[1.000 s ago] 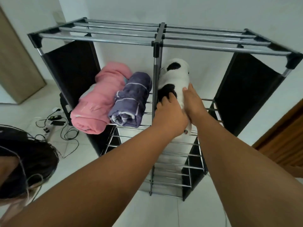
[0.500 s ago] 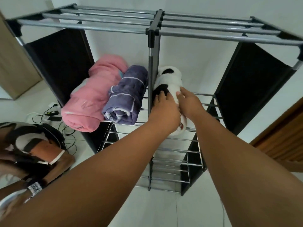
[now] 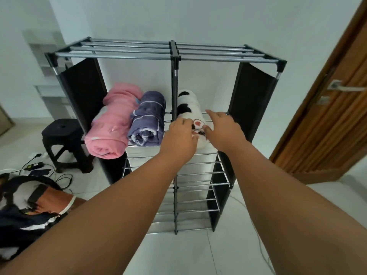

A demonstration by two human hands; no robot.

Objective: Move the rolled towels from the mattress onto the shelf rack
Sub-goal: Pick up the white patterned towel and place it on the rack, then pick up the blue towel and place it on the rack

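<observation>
A metal shelf rack [image 3: 127,55] with black fabric sides stands against the white wall. Three rolled towels lie side by side on its upper shelf. A pink one [image 3: 111,128] is at the left and a purple striped one [image 3: 148,120] in the middle. A white towel with black patches [image 3: 188,104] lies just right of the centre post. My left hand [image 3: 179,139] rests on the near end of the white towel, its fingers loosely bent. Beside it, my right hand [image 3: 222,130] has spread fingers, and its thumb touches the towel's right side.
A black stool [image 3: 63,132] stands left of the rack, with cables and chargers [image 3: 37,167] on the floor. Another person [image 3: 29,205] crouches at the lower left. A wooden door [image 3: 327,116] is on the right. Bare metal rungs [image 3: 198,195] form the lower shelves.
The view has pulled back from the rack. Both hands have slid back to the near end of the white towel, and my right hand's fingers have spread.
</observation>
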